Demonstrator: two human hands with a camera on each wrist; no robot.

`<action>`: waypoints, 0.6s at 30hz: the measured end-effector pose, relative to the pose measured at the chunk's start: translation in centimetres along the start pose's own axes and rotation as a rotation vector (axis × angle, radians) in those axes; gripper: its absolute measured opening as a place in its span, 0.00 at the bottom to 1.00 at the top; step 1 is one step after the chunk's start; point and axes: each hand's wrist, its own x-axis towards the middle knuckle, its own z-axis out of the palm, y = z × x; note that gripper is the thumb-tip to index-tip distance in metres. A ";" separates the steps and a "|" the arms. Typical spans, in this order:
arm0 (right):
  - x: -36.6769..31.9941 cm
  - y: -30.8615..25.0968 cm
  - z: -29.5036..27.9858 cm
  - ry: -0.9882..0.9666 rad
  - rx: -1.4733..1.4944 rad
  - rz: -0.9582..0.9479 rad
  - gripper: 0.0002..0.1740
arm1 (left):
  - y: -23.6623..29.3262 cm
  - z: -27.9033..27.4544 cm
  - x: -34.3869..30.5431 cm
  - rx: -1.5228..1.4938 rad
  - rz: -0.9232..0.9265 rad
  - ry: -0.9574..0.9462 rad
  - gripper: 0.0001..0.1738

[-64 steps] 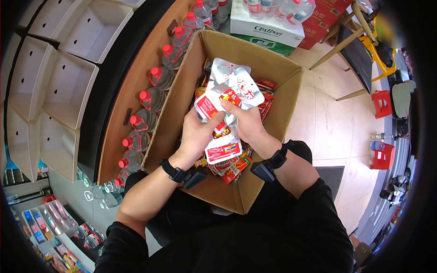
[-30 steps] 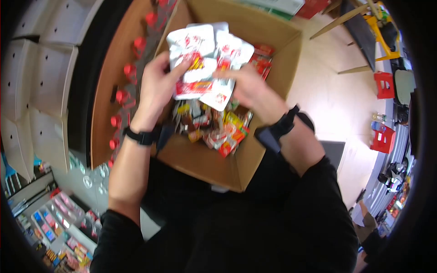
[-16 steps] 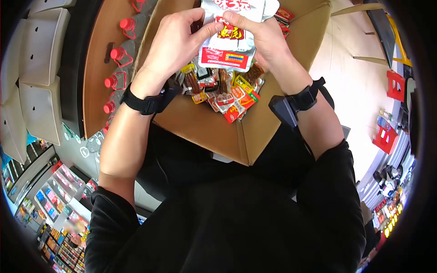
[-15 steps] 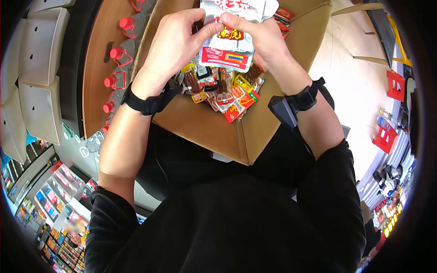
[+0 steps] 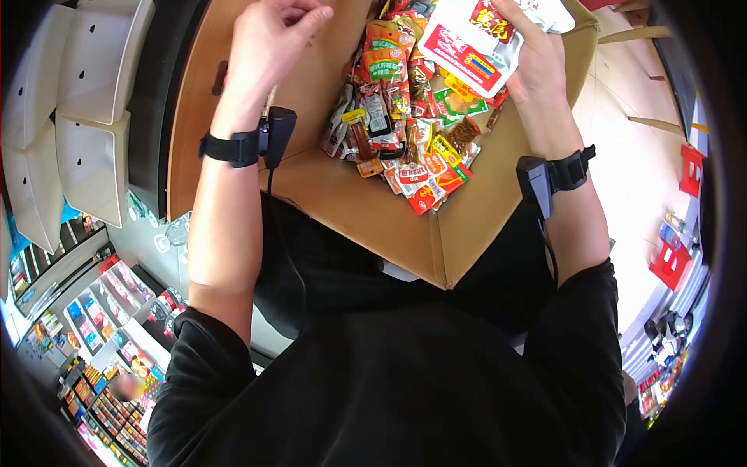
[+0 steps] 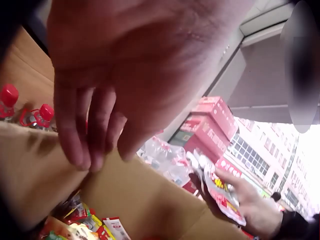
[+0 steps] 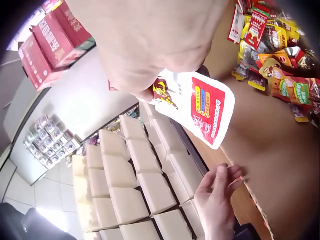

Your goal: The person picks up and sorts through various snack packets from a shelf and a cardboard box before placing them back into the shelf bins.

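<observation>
My right hand [image 5: 538, 70] grips a small stack of white-and-silver snack pouches [image 5: 459, 48] over the right side of the box, its thumb across the front. In the right wrist view the top pouch [image 7: 212, 112] shows a red panel and yellow lettering. My left hand [image 5: 272, 35] is near the box's left edge, apart from the pouches. Seen from the left wrist, its fingers [image 6: 70, 130] hang loosely bent with nothing between them. Below both hands a cardboard box [image 5: 366, 214] holds a heap of small colourful snack packets [image 5: 389, 101].
Pale empty bins [image 5: 97, 74] stand at the far left beside a wooden ledge [image 5: 187, 117]. Red-capped bottles [image 6: 44, 114] line the box's left side. Red cartons [image 6: 210, 130] are stacked beyond it. A red crate [image 5: 671, 263] stands on the floor at right.
My left hand has let go of the pouches and moved left. My right hand has carried them to the right, uncovering more of the packets in the box.
</observation>
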 end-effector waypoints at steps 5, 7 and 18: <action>0.2 -0.4 0.3 -0.014 0.040 -0.026 0.21 | -1.8 4.7 -0.9 0.585 0.078 -0.251 0.18; 0.6 -0.3 -0.1 -0.014 0.057 -0.077 0.21 | -4.3 8.6 -0.2 0.727 -0.039 -0.487 0.19; 0.2 -0.8 -0.8 -0.002 -0.011 -0.015 0.21 | -19.5 18.3 -3.0 1.077 -0.495 -0.876 0.54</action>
